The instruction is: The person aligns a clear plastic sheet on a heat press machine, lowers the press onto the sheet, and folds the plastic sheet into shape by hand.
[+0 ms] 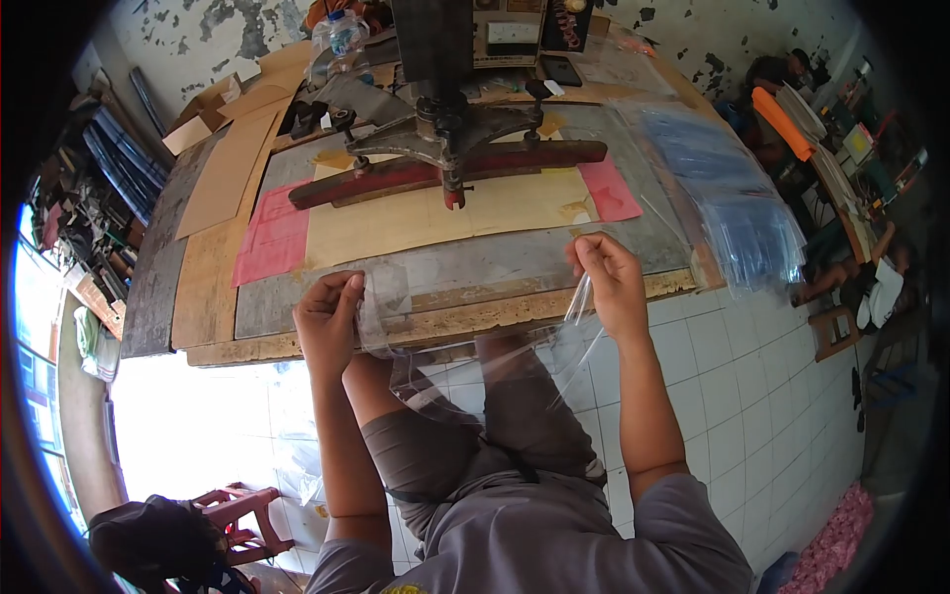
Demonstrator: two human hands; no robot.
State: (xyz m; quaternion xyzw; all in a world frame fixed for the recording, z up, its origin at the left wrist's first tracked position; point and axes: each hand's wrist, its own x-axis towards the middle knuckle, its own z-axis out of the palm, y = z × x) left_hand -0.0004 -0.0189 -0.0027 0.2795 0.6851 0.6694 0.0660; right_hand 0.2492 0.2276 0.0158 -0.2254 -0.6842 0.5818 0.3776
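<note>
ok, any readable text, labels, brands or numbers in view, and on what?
None legible.
White meter: markings too small.
Strip below the meter: too small, blurred.
Bottle: any label print too blurred.
Yellow shirt emblem: cut off, unreadable.
</note>
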